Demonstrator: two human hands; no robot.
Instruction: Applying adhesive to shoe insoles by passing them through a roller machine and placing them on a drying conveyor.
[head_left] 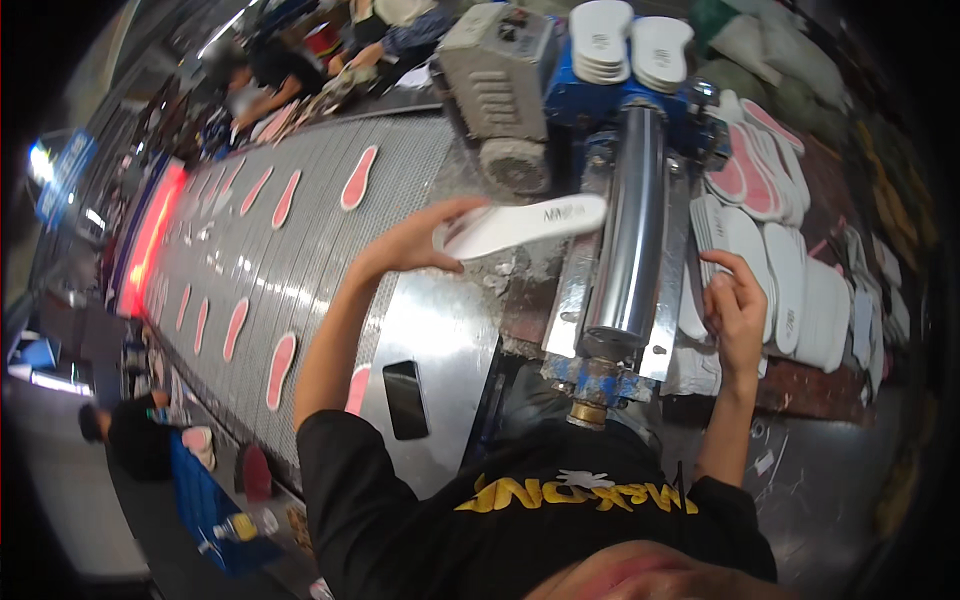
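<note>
My left hand (425, 235) is closed around one end of a white insole (530, 222). The insole's other end reaches the left side of a shiny metal roller (630, 230). On the far side of the roller, my right hand (735, 305) has its index finger raised and the other fingers half curled and apart. Its fingertips are beside a white insole (690, 310) at the edge of the stacked insoles (735, 240); whether they touch it I cannot tell. Nothing shows held in this hand.
Pink-faced insoles (282, 370) lie spread over a mesh conveyor belt (330, 260) at left, leading to a glowing red opening (155, 240). A black phone (405, 400) rests on the metal plate. A grey motor (497, 70) stands behind. Other people (280, 80) work farther off.
</note>
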